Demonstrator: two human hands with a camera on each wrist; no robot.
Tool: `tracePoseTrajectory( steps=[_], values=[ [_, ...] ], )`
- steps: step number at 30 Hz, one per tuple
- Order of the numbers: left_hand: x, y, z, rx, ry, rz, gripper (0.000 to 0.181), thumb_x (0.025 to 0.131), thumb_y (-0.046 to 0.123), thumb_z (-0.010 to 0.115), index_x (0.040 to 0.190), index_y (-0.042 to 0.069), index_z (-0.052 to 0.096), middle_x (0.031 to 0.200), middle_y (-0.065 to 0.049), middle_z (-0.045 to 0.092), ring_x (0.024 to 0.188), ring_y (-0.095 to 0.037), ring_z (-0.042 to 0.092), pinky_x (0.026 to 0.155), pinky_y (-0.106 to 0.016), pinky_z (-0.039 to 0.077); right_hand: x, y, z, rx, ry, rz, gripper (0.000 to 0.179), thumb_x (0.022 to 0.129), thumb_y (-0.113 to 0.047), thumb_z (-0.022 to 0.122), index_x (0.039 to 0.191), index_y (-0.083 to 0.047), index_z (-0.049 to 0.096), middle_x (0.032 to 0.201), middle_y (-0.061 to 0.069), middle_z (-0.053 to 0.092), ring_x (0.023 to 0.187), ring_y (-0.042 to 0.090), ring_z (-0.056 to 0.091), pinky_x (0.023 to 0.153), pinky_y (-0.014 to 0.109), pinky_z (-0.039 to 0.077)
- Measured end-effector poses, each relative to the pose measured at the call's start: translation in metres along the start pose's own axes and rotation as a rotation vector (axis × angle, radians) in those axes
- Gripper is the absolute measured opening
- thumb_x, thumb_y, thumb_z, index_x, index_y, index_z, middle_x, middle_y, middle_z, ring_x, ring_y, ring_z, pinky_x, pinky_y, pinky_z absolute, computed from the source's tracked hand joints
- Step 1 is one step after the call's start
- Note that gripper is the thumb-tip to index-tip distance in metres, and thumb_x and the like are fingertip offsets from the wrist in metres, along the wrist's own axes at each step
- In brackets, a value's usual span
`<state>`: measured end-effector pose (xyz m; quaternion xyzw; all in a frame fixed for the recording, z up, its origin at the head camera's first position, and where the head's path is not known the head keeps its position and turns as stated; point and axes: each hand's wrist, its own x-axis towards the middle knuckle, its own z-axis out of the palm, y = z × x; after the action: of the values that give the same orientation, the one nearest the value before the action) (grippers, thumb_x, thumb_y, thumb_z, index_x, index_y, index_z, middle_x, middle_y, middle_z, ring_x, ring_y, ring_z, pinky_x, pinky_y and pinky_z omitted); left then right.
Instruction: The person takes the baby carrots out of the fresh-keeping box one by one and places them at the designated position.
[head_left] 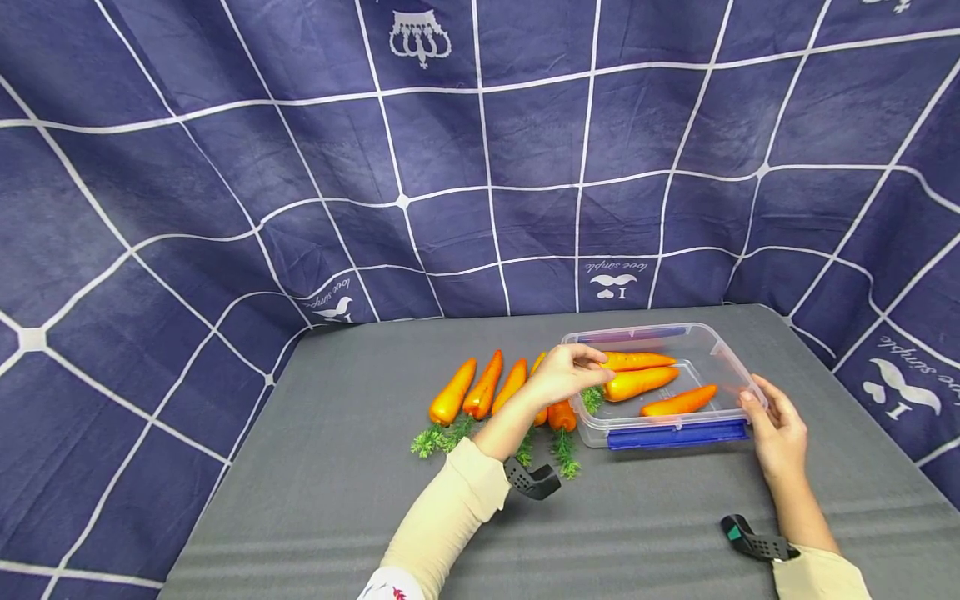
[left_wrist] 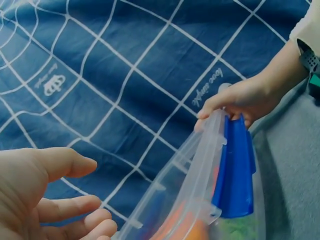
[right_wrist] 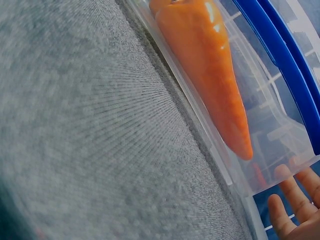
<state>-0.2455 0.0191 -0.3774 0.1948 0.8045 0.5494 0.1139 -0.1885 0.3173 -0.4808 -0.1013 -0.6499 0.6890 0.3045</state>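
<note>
A clear plastic food container [head_left: 708, 367] with blue side clips holds three orange carrots [head_left: 637, 383]. A bit of green leafy top shows at its left end. My left hand [head_left: 566, 375] hovers over that end, thumb and fingers apart with nothing between them in the left wrist view. At the right end my right hand [head_left: 780, 429] grips the container's corner, thumb on the rim and fingers against the outer wall. The right wrist view shows one carrot [right_wrist: 210, 75] close up through the clear wall.
Several more carrots [head_left: 450, 396] with green tops lie side by side on the grey table cover [head_left: 337, 467], left of the container. My left forearm partly hides them. A blue curtain [head_left: 525, 142] with white lines hangs behind and at both sides.
</note>
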Motion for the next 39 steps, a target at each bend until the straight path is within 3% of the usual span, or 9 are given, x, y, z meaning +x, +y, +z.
tracePoseTrajectory(
  steps=[10,21,28,32,36,39],
  values=[
    [0.021,0.006,0.036,0.160,-0.125,0.026,0.031,0.085,0.022,0.076,0.110,0.004,0.071,0.087,0.007,0.067,0.079,-0.003,0.056,0.071,-0.015,0.044,0.000,0.001,-0.002,0.042,0.010,0.001,0.031,0.091,0.005,0.061,0.116,-0.012,0.070,0.077,-0.013,0.069,0.070,-0.004,0.064,0.066,0.006,0.046],
    [0.046,-0.002,0.065,0.437,-0.254,-0.060,0.033,0.086,0.024,0.074,0.113,0.006,0.072,0.109,0.002,0.069,0.098,-0.005,0.058,0.083,-0.012,0.041,0.002,0.000,-0.002,0.019,-0.009,0.005,0.032,0.091,0.003,0.062,0.118,-0.013,0.069,0.078,-0.015,0.070,0.072,-0.005,0.065,0.067,0.006,0.046],
    [0.053,-0.006,0.077,0.567,-0.329,-0.071,0.035,0.086,0.025,0.071,0.117,0.009,0.071,0.109,0.005,0.070,0.093,-0.001,0.059,0.078,-0.008,0.040,0.003,0.000,-0.001,-0.035,0.000,0.017,0.031,0.092,0.001,0.062,0.119,-0.013,0.069,0.078,-0.018,0.069,0.072,-0.007,0.064,0.067,0.006,0.045],
    [0.055,-0.009,0.084,0.526,-0.348,-0.091,0.033,0.086,0.019,0.070,0.117,0.006,0.069,0.107,0.002,0.069,0.089,-0.002,0.057,0.077,-0.008,0.040,0.002,0.000,-0.002,-0.040,0.005,0.029,0.031,0.092,0.001,0.062,0.118,-0.014,0.069,0.078,-0.018,0.069,0.072,-0.007,0.064,0.066,0.005,0.045],
    [0.057,-0.012,0.087,0.380,-0.384,-0.119,0.036,0.087,0.012,0.069,0.121,0.000,0.065,0.114,-0.006,0.066,0.092,-0.005,0.056,0.080,-0.010,0.041,0.002,-0.002,-0.002,-0.017,0.002,0.027,0.031,0.092,0.002,0.062,0.117,-0.015,0.069,0.078,-0.016,0.069,0.072,-0.006,0.064,0.066,0.006,0.045],
    [0.059,-0.013,0.087,0.362,-0.408,-0.117,0.039,0.087,0.012,0.068,0.123,-0.001,0.063,0.116,-0.007,0.066,0.093,-0.006,0.056,0.081,-0.010,0.040,0.002,-0.002,-0.001,-0.006,0.001,0.003,0.031,0.092,0.003,0.062,0.118,-0.012,0.069,0.077,-0.015,0.069,0.071,-0.005,0.064,0.065,0.006,0.045]
  ],
)
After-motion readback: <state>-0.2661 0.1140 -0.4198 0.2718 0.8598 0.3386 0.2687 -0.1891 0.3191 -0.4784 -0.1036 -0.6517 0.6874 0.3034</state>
